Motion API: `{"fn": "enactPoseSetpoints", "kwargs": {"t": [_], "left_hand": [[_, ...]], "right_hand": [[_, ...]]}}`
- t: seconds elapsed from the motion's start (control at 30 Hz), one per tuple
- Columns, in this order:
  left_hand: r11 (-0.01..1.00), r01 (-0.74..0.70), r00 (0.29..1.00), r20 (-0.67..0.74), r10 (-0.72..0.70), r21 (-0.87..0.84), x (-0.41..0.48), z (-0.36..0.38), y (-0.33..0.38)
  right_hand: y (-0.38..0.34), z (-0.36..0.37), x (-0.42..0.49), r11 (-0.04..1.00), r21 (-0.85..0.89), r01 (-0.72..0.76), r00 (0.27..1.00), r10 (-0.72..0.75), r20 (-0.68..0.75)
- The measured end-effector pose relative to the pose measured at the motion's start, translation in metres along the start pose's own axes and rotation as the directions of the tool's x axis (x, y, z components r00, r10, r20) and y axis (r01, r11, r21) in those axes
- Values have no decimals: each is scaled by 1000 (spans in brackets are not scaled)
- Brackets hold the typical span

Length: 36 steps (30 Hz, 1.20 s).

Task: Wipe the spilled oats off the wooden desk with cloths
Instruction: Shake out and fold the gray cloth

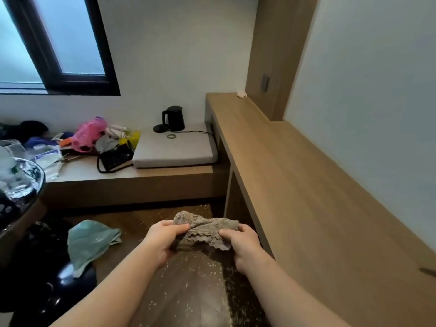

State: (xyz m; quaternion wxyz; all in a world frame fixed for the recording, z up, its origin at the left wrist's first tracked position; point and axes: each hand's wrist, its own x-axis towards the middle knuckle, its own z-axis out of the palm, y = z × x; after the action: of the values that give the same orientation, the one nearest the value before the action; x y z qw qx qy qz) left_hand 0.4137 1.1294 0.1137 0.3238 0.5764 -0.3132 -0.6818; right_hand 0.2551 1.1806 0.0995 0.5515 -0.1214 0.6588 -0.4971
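Both hands hold one grey-brown cloth [205, 228] bunched up in the air over the floor [179, 300], just left of the desk [306, 185]. The left hand [162, 241] grips its left end with the thumb curled over the top. The right hand [243, 246] grips the right end, its fingers tucked under the folds and mostly hidden. The cloth looks dusted with pale flecks, though blur makes them hard to read. Oats [188, 277] lie scattered as pale specks on the dark floor beneath the hands and along the foot of the desk. The desk runs along the right wall, its near end cut off by the frame. A small white lump [241, 93] at its far end is too small to identify, and a dark thing [428, 271] at the right edge is mostly out of view. A green sheet [89, 241], cloth or bag, I cannot tell which, lies crumpled low on the left. On the bench [132, 185] behind stand a black kettle [173, 119] on a grey pad [174, 147] and a pink bag [89, 133] among clutter. A round table [23, 182] is cut off at the left.
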Motion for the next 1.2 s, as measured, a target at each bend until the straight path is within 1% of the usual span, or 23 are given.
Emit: {"fn": "enactPoseSetpoints", "kwargs": {"t": [0.13,0.23,0.43,0.5,0.63,0.77,0.87,0.93,1.0,1.1,1.2], "left_hand": [[996,81,997,-20,-81,26,70,-4,30],[990,134,990,-45,-132,41,126,-5,52],[971,231,972,-63,-227,67,253,2,98],[965,253,964,-98,-246,64,292,4,120],[959,263,958,-149,-246,110,360,-1,168],[953,298,948,-130,-289,48,423,-10,203],[946,323,941,-103,-321,0,486,-19,232],[946,325,943,-78,-323,13,525,-24,258],[952,290,957,-50,-286,95,574,-28,292],[961,191,981,-82,-178,202,629,-26,348],[947,188,981,-88,-170,262,677,-19,396]], "right_hand": [[-20,37,65,998,-41,-51,998,51,20],[-34,60,118,997,-51,-56,998,58,26],[-78,104,246,979,-147,-141,990,137,-33],[-99,122,287,968,-194,-157,988,152,-42],[-143,166,351,943,-274,-190,981,196,-6],[-180,207,409,910,-352,-218,973,232,-4],[-205,244,464,903,-362,-229,970,241,-14],[-221,265,494,912,-345,-223,973,232,-16],[-240,289,530,926,-304,-223,974,226,-26],[-276,326,574,944,-244,-220,975,218,-36],[-314,357,612,964,-201,-176,984,167,-58]]}}
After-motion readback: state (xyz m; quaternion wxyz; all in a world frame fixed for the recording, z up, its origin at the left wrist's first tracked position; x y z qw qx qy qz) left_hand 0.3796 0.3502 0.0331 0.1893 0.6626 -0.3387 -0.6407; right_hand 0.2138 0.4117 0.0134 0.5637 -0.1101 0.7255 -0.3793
